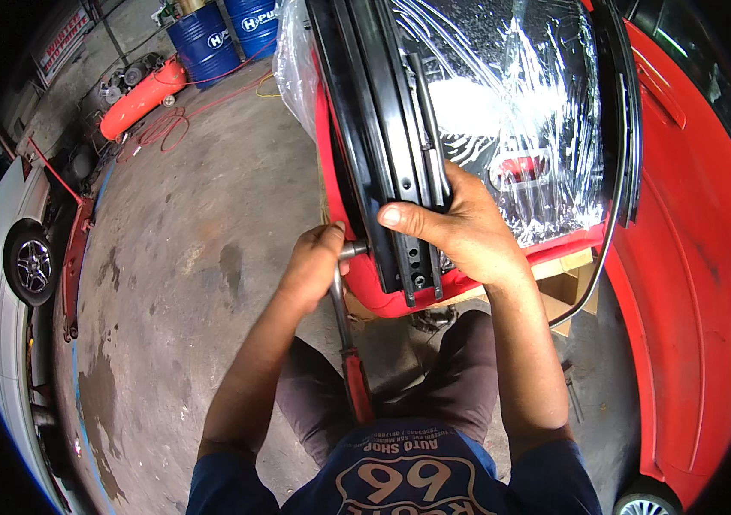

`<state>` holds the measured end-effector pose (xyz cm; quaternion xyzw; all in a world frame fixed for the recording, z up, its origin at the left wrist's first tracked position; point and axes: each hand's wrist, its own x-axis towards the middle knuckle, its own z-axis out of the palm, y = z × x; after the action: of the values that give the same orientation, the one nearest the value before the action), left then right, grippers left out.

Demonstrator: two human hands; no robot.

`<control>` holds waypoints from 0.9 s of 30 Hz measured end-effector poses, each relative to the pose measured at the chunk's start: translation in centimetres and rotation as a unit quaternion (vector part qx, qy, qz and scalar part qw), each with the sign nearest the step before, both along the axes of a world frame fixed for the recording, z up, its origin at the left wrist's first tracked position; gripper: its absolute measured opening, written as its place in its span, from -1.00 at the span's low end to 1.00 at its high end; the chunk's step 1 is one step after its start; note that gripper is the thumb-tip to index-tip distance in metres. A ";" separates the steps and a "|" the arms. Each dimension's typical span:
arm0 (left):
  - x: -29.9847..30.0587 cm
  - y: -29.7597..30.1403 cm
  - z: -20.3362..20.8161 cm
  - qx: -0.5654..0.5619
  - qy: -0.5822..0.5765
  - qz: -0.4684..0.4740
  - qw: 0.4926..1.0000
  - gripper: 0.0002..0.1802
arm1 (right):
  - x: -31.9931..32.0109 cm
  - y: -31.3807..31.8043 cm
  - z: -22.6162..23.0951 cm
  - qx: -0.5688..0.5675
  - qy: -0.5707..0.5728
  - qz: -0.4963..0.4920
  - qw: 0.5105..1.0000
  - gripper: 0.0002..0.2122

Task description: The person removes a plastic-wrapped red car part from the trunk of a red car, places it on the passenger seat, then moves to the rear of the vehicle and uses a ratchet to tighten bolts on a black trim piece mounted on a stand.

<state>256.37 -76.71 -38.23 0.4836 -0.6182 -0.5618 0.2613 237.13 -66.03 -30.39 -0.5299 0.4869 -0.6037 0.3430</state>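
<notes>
A red car seat (371,294) with its underside up lies before me, clear plastic wrap (546,94) over its black base. Black metal slide rails (370,103) run along its left side. My right hand (477,232) is closed round this rail, thumb on top and fingers hidden behind it. At the rail's outer side, my left hand (310,266) grips the head end of a ratchet wrench (355,382). Its socket (353,249) points at the seat's side; the contact there is hidden. The red handle hangs down toward my lap.
Under the seat is a cardboard box (561,292). A red car (691,283) stands close on the right. On the left are a silver car (5,292), a red floor jack (78,249), an orange air tank (142,99), a coiled hose (162,129) and blue drums (200,43).
</notes>
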 end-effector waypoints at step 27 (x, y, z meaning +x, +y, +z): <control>-0.3 0.5 -0.4 -0.105 -0.002 0.026 0.994 -0.63 | 0.6 0.2 0.4 0.009 -0.021 -0.003 1.000 -0.59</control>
<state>256.06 -76.18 -38.66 0.4703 -0.6613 -0.4863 0.3240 237.74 -65.78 -29.95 -0.5127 0.4867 -0.6114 0.3556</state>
